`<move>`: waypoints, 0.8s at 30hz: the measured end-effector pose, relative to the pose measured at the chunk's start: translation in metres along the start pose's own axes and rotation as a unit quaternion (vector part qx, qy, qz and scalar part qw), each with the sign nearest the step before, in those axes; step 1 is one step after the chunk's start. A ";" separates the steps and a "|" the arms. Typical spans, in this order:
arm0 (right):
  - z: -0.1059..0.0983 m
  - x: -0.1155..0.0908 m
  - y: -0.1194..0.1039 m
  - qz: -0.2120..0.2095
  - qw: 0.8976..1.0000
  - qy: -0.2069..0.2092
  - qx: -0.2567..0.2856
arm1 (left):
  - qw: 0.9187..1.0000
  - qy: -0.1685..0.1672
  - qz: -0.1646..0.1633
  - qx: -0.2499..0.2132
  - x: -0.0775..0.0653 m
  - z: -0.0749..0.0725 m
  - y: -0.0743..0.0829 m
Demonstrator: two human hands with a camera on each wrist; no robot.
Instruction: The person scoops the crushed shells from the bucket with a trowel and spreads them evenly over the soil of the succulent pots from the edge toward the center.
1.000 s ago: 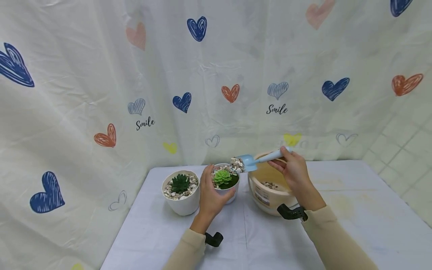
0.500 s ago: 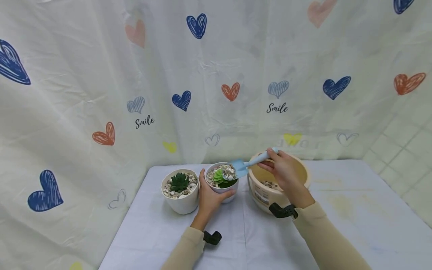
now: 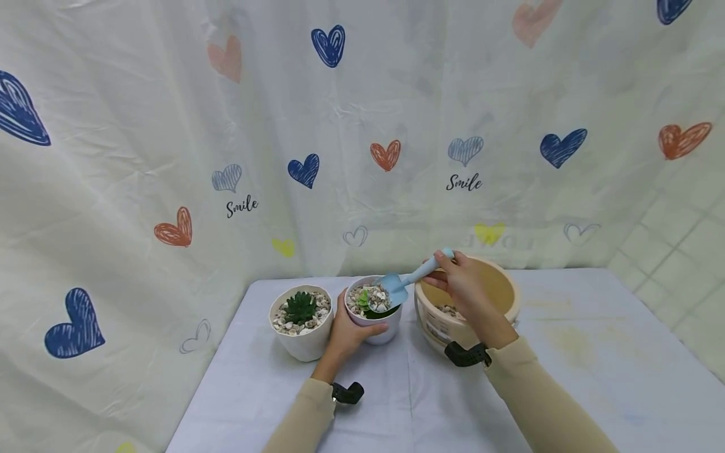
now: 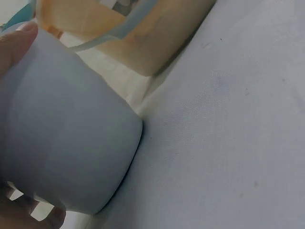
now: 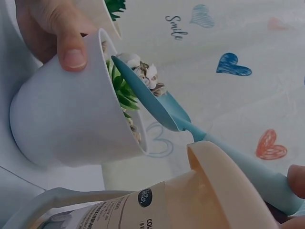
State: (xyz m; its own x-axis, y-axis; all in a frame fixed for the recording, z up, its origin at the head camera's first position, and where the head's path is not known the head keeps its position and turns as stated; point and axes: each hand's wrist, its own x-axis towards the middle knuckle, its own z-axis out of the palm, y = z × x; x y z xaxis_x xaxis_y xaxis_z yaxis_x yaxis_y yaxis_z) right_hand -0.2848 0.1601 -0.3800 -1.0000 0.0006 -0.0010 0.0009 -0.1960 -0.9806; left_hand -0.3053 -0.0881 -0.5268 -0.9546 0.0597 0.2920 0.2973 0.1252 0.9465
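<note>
My left hand [image 3: 343, 333] grips a small white flowerpot [image 5: 66, 114] from its left side, thumb across the front below the rim. A light green succulent [image 5: 122, 88] grows in this pot, with pebbles around part of it and dark green surface at the front right. Between the thumb and fingers of my right hand [image 3: 461, 289] is the handle of a light blue hand trowel [image 3: 423, 270]. The trowel's blade, heaped with pebbles [image 5: 145, 74], hangs over the pot's opening and hides part of the succulent. In the left wrist view the pot's base stands on the cloth.
Left of my left hand stands another white pot [image 3: 306, 347] with a dark green succulent [image 3: 300, 307] ringed by pebbles. A cream bucket [image 3: 501, 286] with some pebbles inside is under my right hand. A curtain [image 3: 351, 113] printed with hearts hangs behind the cloth-covered table [image 3: 572, 377].
My right hand has brought the loaded trowel left and down, from the pot's right edge to over its middle. My left hand has settled lower on the pot.
</note>
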 end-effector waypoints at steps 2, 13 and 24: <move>0.000 0.000 0.001 -0.005 1.000 -0.005 -0.005 | 1.000 -0.017 0.000 -0.019 0.001 -0.002 -0.001; 0.003 -0.003 0.004 -0.024 1.000 -0.018 -0.006 | 0.997 -0.061 -0.017 -0.045 0.000 -0.006 -0.001; 0.003 -0.005 0.005 -0.032 0.999 -0.014 0.009 | 0.996 -0.072 -0.036 -0.048 0.001 -0.009 0.002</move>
State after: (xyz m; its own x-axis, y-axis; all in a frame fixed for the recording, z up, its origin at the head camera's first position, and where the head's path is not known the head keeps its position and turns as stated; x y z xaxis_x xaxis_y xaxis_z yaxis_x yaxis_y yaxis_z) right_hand -0.2802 0.1566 -0.3841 -0.9976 -0.0135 0.0675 -0.0631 -0.2132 -0.9750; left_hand -0.3061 -0.0965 -0.5230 -0.9582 0.1971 0.2072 0.2188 0.0388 0.9750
